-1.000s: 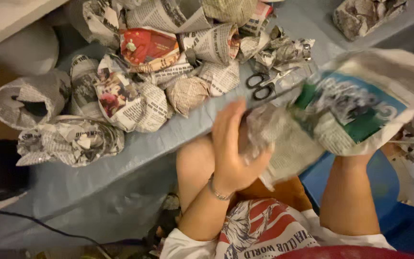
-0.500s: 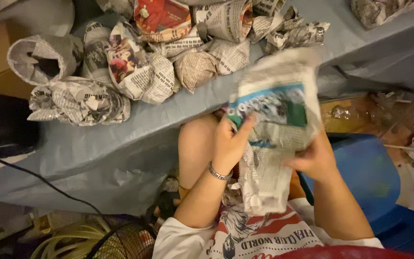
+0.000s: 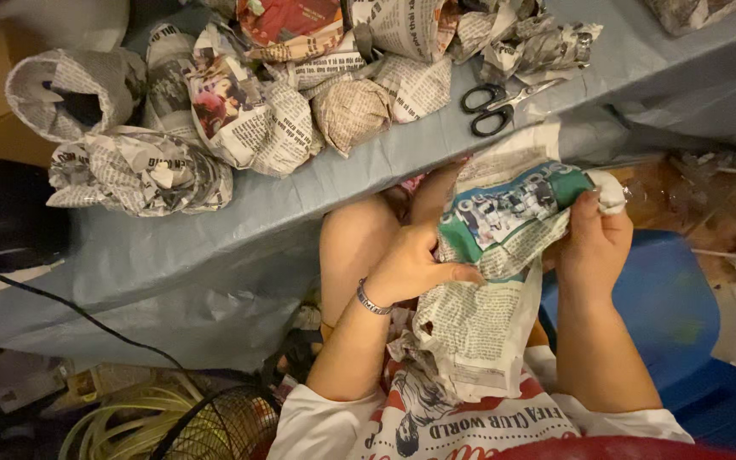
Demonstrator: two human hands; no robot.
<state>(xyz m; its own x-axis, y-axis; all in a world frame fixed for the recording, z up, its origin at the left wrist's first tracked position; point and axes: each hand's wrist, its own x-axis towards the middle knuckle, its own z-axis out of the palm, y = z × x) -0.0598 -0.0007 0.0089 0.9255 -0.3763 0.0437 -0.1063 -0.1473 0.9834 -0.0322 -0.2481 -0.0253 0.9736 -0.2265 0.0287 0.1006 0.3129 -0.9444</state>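
Newspaper bundle [image 3: 496, 255] held between both hands' grip.

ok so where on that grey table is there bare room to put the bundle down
Free patch: the near strip of the grey table, below the crumpled newspaper bundles and left of the scissors. A smaller bare patch lies right of the scissors. The far side is crowded with wrapped bundles packed together.
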